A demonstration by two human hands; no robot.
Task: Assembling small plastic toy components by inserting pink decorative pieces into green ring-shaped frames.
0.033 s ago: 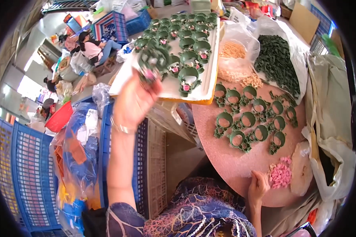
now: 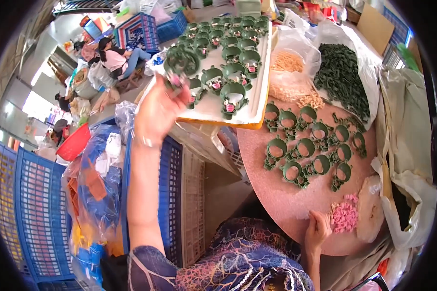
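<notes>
My left hand [image 2: 158,111], arm stretched forward, grips a green plastic ring-topped figure [image 2: 181,61] with a pink part at its base. Motion blurs this piece. It is over the left side of a white tray [image 2: 209,112] that carries rows of similar green figures [image 2: 233,92] with pink parts. On the round pinkish table, my right hand [image 2: 318,228] rests with its fingers curled closed. Whatever they might hold is hidden. Beside it lies a heap of small pink pieces [image 2: 344,217]. Farther up the table several green ring-topped figures [image 2: 304,148] lie spread out.
Beyond the round table [image 2: 272,194] stand a bag of dark green pieces [image 2: 340,72] and a bag of tan pieces [image 2: 286,62]. Blue crates [image 2: 43,213] and a plastic bag [image 2: 99,179] are at the left. Another person [image 2: 116,58] sits far left.
My left hand and the green figure have shifted a little to the left. My right hand stays in the same place on the table.
</notes>
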